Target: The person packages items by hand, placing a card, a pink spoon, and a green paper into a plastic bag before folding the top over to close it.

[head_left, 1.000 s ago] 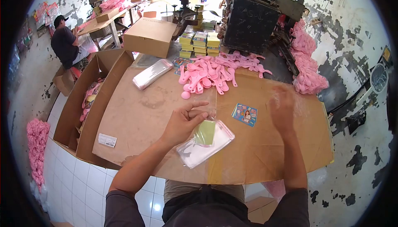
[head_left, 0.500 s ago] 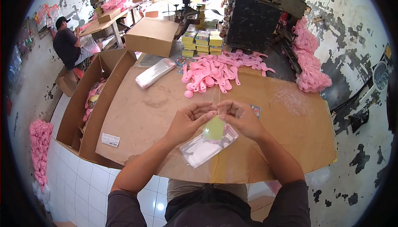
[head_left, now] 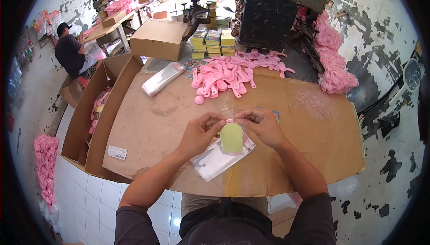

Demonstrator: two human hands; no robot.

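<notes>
A pale green card [head_left: 231, 138] in what looks like a clear bag hangs between my hands, with a bit of pink at its top. My left hand [head_left: 207, 127] pinches the bag's upper left side, and my right hand [head_left: 255, 125] pinches its upper right. Under the card lies a stack of clear plastic bags [head_left: 219, 163] on the cardboard-covered table [head_left: 161, 133]. Beyond my hands is a pile of pink spoons [head_left: 219, 78]. A small printed card [head_left: 275, 116] lies partly behind my right hand.
Another bag bundle [head_left: 163, 79] lies at the left. Farther back are card stacks [head_left: 212, 41], a closed carton [head_left: 159, 39] and a black machine [head_left: 266, 19]. An open box [head_left: 118, 106] stands left of the table. A person [head_left: 69, 52] sits at the back left.
The green card has turned to show its flat face more squarely and hangs upright between my hands. The camera view has shifted slightly.
</notes>
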